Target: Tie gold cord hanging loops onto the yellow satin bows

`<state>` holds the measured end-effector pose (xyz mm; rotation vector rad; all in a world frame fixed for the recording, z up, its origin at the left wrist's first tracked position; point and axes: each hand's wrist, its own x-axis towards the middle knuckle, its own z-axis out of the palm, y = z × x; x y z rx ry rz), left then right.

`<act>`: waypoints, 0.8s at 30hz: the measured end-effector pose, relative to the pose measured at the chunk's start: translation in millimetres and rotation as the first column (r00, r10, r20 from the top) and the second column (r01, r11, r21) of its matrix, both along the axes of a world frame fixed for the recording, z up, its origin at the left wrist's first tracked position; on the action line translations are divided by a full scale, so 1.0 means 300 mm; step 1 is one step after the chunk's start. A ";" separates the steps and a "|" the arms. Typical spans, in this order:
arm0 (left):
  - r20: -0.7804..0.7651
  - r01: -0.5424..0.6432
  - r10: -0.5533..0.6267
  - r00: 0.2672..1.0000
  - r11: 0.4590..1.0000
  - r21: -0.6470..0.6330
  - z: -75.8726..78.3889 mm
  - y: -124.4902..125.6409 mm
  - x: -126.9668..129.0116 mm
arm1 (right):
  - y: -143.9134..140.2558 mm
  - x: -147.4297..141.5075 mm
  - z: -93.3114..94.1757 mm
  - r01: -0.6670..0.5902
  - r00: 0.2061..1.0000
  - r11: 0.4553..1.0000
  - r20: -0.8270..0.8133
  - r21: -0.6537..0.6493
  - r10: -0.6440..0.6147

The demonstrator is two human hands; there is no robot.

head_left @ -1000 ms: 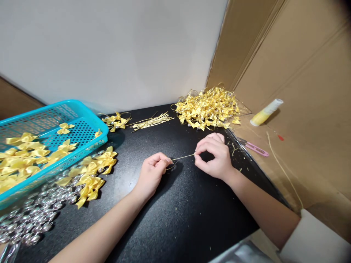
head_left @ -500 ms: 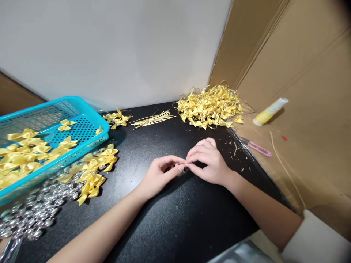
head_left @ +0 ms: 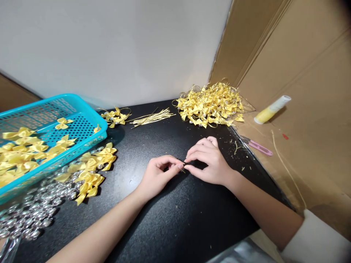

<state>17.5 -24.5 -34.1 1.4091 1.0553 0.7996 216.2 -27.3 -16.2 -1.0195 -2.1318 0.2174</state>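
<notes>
Over the black tabletop (head_left: 153, 233), my left hand (head_left: 161, 171) and my right hand (head_left: 208, 162) meet fingertip to fingertip. Each pinches a thin golden cord (head_left: 183, 170), of which only a short bit shows between and just below the fingers. The rest of the cord is hidden by the fingers. Beyond my hands lies a bundle of straight gold cords (head_left: 153, 118). To its right is a big heap of yellow ribbon bows with cord loops and silver bells or beads (head_left: 210, 104). A smaller cluster of looped bows (head_left: 115, 117) sits left of the bundle.
At left a turquoise basket (head_left: 102, 135) holds yellow bows. Silver beads (head_left: 35, 208) and loose yellow bows (head_left: 90, 182) lie before it. On cardboard at right are pink-handled thread snips (head_left: 259, 147), a yellow-white tube (head_left: 271, 109) and a string (head_left: 287, 170). A pale wall stands behind.
My hands stay pinched together at nearly the same spot, with the fingertips shifted slightly left. A short end of the cord now shows below them. The view has moved slightly.
</notes>
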 end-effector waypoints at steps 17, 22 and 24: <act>0.011 0.026 -0.026 1.000 0.999 0.030 0.002 -0.003 0.004 | -0.010 -0.028 -0.013 0.033 0.999 0.999 -0.029 0.044 -0.031; -0.011 0.038 -0.038 0.999 0.999 0.035 0.001 -0.004 0.002 | -0.012 -0.037 -0.015 0.040 0.999 0.999 -0.024 0.032 -0.039; -0.014 0.043 -0.043 0.999 0.998 0.035 0.001 -0.004 0.002 | -0.011 -0.039 -0.016 0.044 0.999 0.999 -0.017 0.021 -0.044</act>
